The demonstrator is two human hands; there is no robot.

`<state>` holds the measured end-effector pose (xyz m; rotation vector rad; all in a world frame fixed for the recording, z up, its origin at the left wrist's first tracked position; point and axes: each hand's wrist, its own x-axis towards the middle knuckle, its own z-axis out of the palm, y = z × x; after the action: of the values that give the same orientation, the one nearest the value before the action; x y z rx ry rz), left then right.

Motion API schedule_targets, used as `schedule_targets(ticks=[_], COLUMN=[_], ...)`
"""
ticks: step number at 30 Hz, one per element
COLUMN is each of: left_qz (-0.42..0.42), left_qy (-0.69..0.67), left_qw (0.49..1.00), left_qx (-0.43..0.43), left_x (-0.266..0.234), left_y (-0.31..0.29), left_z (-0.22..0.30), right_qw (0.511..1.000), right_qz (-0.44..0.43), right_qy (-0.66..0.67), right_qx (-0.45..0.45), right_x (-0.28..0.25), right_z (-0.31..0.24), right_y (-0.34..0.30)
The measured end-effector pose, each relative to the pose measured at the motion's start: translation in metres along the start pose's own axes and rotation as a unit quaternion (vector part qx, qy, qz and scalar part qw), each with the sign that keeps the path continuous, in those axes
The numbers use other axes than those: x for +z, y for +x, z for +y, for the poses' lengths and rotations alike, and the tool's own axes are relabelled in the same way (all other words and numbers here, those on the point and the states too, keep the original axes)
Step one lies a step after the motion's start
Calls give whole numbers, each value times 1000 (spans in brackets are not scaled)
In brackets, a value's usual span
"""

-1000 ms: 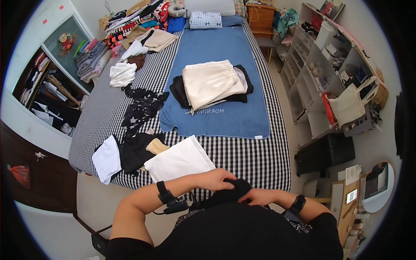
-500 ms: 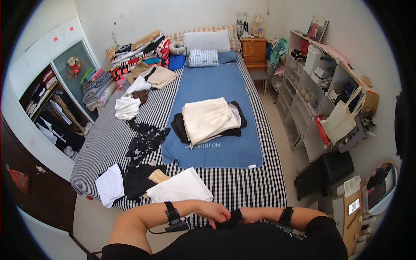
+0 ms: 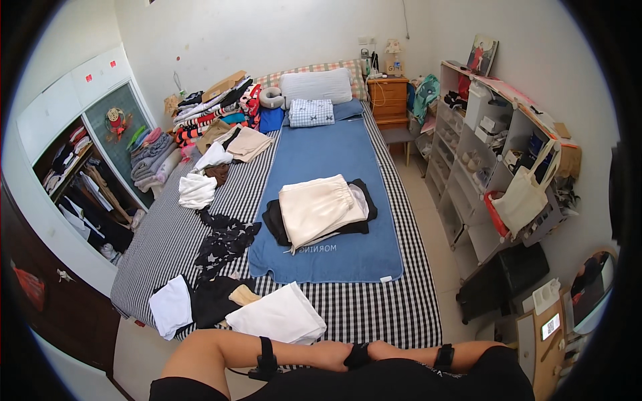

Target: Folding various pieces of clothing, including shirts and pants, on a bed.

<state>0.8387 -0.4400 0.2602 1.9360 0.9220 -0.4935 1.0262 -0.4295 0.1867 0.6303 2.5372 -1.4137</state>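
Observation:
Both of my forearms cross the lower edge, each with a black strap at the wrist, and my hands meet in front of my black shirt. My left hand (image 3: 332, 355) is closed at one side of a small bunched black cloth (image 3: 357, 357). At its other side my right hand (image 3: 384, 351) is closed too. The cloth's full shape is hidden by my hands and shirt. Just beyond them, a folded white cloth (image 3: 284, 315) lies at the bed's near edge, beside a black garment (image 3: 217, 301) and a folded white garment (image 3: 171, 305).
Cream trousers (image 3: 314, 210) lie folded over dark garments on a blue mat (image 3: 321, 147). A star-patterned black cloth (image 3: 224, 244) and stacked clothes (image 3: 214, 107) are on the checked bed. Grey shelves (image 3: 461, 147) and a black bin (image 3: 501, 281) stand at the right.
The view has tilted up slightly, so the bed sits lower in the picture. My left hand's fingers, earlier visible and bent at the black cloth, are now closed in beside my right hand.

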Motion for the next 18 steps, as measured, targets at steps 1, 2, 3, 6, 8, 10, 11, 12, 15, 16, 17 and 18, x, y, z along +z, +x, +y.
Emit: schedule_targets(ticks=[1,2,3,6,8,10,11,12,15,16,17,18], left_qz=[-1,-13,-24,2,-32,-63,-25,12,43,41,73,107], left_qy=[-1,-42,-83,-214,-247,-279,-278,-277,-218,-215,-150,-85], left_qw=[1000,997,987,955,960,957,959,958,973,973,986,991], left_qx=[0,67,133,205,126,45,56,66,68,72,31,-11], left_x=[-1,-1,0,20,12,9,14,18,21,20,19,15], left_y=[0,1,0,11,18,26,31,36,46,47,46,45], left_z=[-4,-11,-18,-50,-48,-41,-42,-41,-32,-25,-18,-11], right_qw=[1000,1000,999,998,994,988,987,984,985,985,984,985], right_qz=[-7,-13,-19,-30,-34,-41,-7,26,131,136,140,147], right_qy=[2,2,0,-3,-43,-85,-93,-101,-23,-38,-39,-20], right_qx=[10,19,28,57,91,124,134,144,114,102,106,92], right_x=[0,-4,-6,-18,-14,-13,-15,-16,-11,-10,-7,-10], right_z=[-2,-4,-8,-11,0,3,1,1,2,6,6,2], right_y=[-3,-5,-7,-10,-12,-13,-11,-11,-18,-19,-21,-21])
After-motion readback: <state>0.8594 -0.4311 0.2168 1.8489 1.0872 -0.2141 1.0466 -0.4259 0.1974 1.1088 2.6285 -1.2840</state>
